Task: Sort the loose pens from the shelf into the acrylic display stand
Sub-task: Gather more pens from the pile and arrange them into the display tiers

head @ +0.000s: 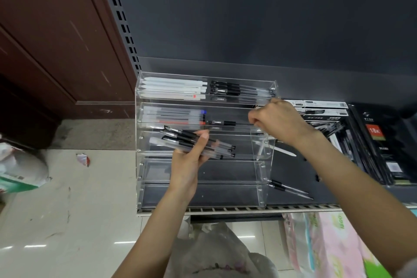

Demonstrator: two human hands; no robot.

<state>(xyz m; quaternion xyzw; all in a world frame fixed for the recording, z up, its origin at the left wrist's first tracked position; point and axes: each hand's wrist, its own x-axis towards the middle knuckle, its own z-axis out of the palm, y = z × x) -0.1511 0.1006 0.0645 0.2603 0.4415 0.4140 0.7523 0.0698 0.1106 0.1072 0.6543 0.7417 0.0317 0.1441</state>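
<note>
Acrylic tiers of the display stand (144, 140) are partly filled with pens. A bundle of black-capped pens (198, 142) is gripped in the curled fingers of the left hand (187, 165) before the third tier. One black pen (225, 123) is pinched by the right hand (275, 119) in the second tier. Two loose pens (291, 189) are left on the shelf (316, 192) beside the stand.

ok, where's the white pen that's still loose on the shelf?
In the head view, the white pen lies on the dark shelf just right of the acrylic display stand, below the right hand and above two loose black pens.
</note>
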